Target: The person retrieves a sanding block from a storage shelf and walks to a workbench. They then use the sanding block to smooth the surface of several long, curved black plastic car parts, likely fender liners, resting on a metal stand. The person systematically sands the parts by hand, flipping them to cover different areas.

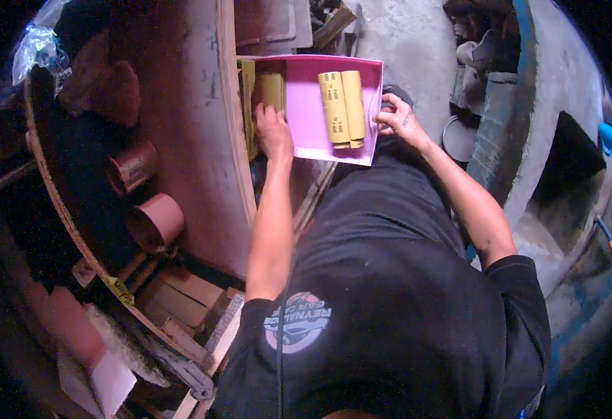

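Observation:
My right hand pinches the right side of an open pink box with pale edges. Two yellow rolls of paper, apparently sandpaper, lie side by side in the box's right half. My left hand is at the box's left side, fingers curled against a stack of yellow sheets; the fingertips are partly hidden, and whether the stack is inside or behind the box is unclear. The box is above my dark-clothed lap.
A dark red board with a wooden edge runs along my left, with two cans and boxes beyond. Grey concrete floor shows ahead. A grey curved structure and a round bucket stand at right.

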`<state>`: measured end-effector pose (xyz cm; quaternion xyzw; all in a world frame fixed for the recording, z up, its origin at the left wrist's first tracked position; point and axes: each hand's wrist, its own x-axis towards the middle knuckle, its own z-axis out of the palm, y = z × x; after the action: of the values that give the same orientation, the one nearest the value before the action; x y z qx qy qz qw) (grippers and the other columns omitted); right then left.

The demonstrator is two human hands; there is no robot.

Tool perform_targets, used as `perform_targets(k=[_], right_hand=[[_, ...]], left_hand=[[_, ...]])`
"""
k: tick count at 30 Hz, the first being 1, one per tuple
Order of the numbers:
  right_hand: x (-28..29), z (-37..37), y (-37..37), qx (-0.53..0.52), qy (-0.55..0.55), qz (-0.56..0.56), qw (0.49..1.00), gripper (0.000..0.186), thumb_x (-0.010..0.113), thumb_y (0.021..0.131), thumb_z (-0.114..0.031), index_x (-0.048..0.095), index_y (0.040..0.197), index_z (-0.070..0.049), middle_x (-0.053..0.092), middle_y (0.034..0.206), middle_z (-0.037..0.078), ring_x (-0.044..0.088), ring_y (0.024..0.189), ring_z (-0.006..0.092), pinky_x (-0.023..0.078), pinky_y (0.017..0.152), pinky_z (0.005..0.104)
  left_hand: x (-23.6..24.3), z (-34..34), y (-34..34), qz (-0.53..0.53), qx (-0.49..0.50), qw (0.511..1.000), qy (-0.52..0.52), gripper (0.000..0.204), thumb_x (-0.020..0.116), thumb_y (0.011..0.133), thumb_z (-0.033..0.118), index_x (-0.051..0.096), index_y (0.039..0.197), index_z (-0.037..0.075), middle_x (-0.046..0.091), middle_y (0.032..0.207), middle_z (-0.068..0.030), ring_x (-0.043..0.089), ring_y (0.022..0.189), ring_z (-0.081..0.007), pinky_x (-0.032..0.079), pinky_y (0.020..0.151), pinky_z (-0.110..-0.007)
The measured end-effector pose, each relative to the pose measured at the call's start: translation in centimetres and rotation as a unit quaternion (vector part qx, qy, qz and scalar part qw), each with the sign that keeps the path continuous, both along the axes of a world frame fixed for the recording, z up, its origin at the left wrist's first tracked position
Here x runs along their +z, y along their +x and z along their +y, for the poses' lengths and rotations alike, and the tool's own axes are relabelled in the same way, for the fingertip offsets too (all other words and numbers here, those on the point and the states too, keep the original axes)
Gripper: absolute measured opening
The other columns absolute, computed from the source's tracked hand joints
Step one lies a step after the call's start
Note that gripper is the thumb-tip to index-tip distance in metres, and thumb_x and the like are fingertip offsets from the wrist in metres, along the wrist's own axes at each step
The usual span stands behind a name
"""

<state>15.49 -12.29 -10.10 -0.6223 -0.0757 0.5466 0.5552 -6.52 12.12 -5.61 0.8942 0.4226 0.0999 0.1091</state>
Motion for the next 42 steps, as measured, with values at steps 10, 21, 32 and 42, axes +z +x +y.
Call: perform_targets(k=[10,21,32,42], right_hand=[[0.6,0.1,0.3,0.013,-0.009,0.025,1.0,0.047,0.077,0.091,-0.013,0.062,0.132,0.002,0.073,0.093,0.007,0.071,0.078,0.0144,0.064,0.069,0.0344],[-0.6,0.3,0.2,0.0,-0.014,0.011,1.0,0.045,0.079,0.088,-0.012,0.065,0.128,0.004,0.072,0.089,0.008,0.071,0.071,0.0157,0.065,0.063,0.0342],[1.0,0.2,0.3,0.003,-0.026,0.03,0.999,0.049,0.075,0.092,-0.011,0.059,0.135,0.004,0.072,0.097,0.009,0.072,0.081,0.0145,0.064,0.07,0.0328],[2.8,3.7,-2.2,0.007,0.067,0.094,0.993,0.047,0.078,0.095,-0.012,0.057,0.135,-0.002,0.072,0.097,0.007,0.071,0.082,0.0141,0.065,0.07,0.0337]], left_hand=[[3.3,-3.8,1.7,0.013,-0.128,0.988,0.083,0.008,0.067,0.093,0.007,0.062,0.086,0.006,0.064,0.095,-0.0151,0.065,0.088,-0.0366,0.056,0.074,-0.05],[7.2,-9.0,3.4,-0.008,-0.121,0.993,-0.005,0.035,0.07,0.086,0.0,0.066,0.121,0.004,0.069,0.117,-0.0173,0.069,0.106,-0.0381,0.06,0.086,-0.049],[15.8,-6.9,2.8,-0.176,0.064,0.98,-0.073,0.022,0.058,0.097,-0.007,0.073,0.114,-0.004,0.074,0.108,-0.0172,0.073,0.104,-0.0328,0.056,0.096,-0.041],[15.9,-7.7,0.0,-0.24,0.14,0.947,-0.161,0.018,0.058,0.102,-0.003,0.075,0.106,-0.004,0.075,0.107,-0.0067,0.069,0.102,-0.0183,0.054,0.095,-0.034]])
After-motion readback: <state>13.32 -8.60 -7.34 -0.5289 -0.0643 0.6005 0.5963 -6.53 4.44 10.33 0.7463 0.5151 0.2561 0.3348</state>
